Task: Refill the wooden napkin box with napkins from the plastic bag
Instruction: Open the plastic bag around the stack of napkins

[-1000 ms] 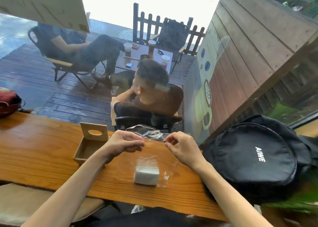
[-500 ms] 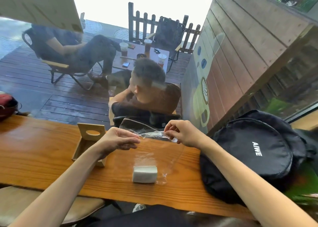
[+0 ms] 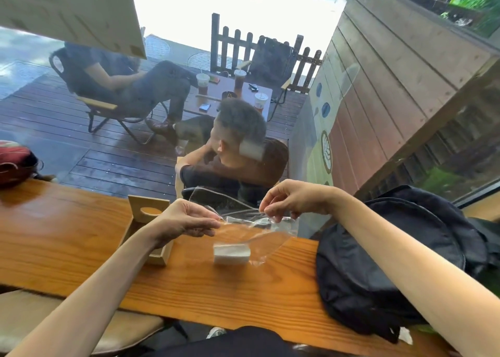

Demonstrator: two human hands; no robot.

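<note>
A clear plastic bag point(image 3: 266, 235) hangs between both hands above the wooden counter point(image 3: 67, 237), its mouth pulled apart. A white stack of napkins point(image 3: 231, 253) lies in the bag's bottom, resting on the counter. My left hand point(image 3: 186, 221) pinches the bag's left upper edge. Holding the right upper edge a little higher is my right hand point(image 3: 292, 200). The wooden napkin box point(image 3: 147, 228) stands open just left of the bag, its lid with an oval hole tilted up at the back. My left forearm hides part of the box.
A black backpack point(image 3: 392, 264) fills the counter's right end, close to my right arm. A red cap-like object point(image 3: 15, 162) sits at the far left. Glass runs along the counter's back edge; people sit outside at a table with cups.
Both hands have lifted the bag's upper edge and drawn it apart, the right hand rising most. The napkin stack stays low in the bag on the counter.
</note>
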